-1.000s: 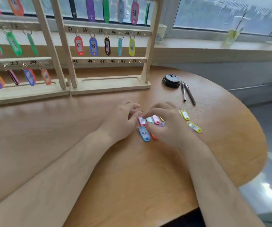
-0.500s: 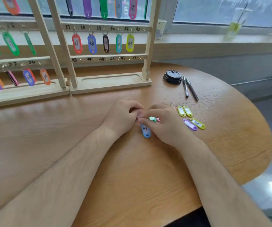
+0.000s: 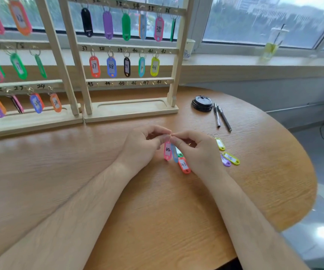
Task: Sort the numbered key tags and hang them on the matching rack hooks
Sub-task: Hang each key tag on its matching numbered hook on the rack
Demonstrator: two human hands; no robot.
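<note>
While both hands pinch one small ring, left hand (image 3: 141,147) and right hand (image 3: 196,151) closed on it, the pink tag 42 (image 3: 167,151) dangles just below; best free it from the blue tag (image 3: 174,153) alongside before lifting to the empty hook 42 (image 3: 170,52).

pink tag (image 3: 167,151): 42 | orange tag (image 3: 184,165): 43 | blue tag (image 3: 111,66): 38

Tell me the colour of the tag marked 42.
Pink tag 42, seen in the head view.
</note>
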